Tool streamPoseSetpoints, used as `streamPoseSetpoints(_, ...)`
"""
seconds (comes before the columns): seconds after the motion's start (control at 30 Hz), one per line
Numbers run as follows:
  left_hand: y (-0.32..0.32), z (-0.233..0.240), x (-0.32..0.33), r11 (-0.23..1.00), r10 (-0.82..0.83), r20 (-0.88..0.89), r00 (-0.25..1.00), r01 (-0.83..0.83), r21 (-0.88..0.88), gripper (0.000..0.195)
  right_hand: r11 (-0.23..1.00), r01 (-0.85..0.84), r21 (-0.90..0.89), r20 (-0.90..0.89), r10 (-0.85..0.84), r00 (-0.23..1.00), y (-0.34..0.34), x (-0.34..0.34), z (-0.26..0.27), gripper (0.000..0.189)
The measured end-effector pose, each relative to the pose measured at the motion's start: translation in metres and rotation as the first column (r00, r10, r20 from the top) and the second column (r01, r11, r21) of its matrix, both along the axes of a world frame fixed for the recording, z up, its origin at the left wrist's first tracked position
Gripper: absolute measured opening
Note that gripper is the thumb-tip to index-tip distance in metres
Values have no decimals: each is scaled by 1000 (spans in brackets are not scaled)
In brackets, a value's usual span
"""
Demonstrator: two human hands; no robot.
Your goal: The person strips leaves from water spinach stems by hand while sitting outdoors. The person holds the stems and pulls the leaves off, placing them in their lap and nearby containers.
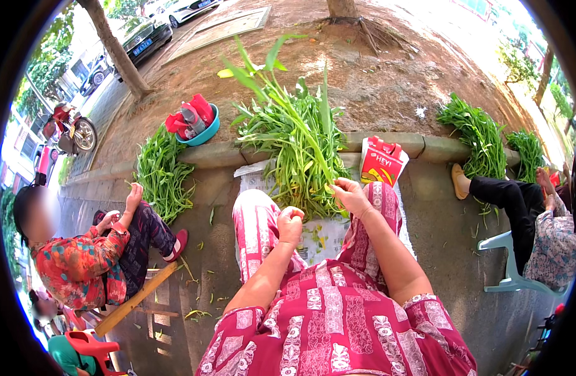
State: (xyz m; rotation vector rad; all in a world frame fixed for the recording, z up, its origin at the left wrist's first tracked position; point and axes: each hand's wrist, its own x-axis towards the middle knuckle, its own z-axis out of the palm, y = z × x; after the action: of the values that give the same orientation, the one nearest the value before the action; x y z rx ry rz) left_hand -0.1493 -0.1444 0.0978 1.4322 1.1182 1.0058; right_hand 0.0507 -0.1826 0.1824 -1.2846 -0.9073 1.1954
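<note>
My right hand (349,195) grips the lower end of a long green stalk (303,127) of a leafy vegetable that looks like water spinach. The stalk slants up and away to the left, its narrow leaves above the pile. My left hand (290,225) is curled into a fist over my left knee, with nothing seen sticking out of it. Just beyond both hands lies a big heap of the same leafy stalks (288,164). Its lower end rests on a pale printed sheet (316,244) between my feet; loose leaf bits are scattered on the sheet.
A red bag (384,162) stands by my right knee. Along the stone curb (410,144) are more green heaps (163,174) and a blue basin (210,129) with red items and a bottle. Seated people flank me, one on a wooden bench (142,296), another on a plastic chair (504,263).
</note>
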Motion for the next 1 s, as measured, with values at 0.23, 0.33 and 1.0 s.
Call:
streamPoseSetpoints(0.23,-19,58,17,810,-19,-228,973,148,567,15,999,-28,-37,-64,25,998,1,3,1,12)
streamPoseSetpoints(0.33,-25,85,26,714,-34,-287,957,224,663,24,996,-79,-41,-56,77,995,0,4,-1,13)
streamPoseSetpoints(1.0,-22,64,23,584,-118,-455,883,432,687,7,996,-79,-30,-57,77,995,-1,-1,1,11)
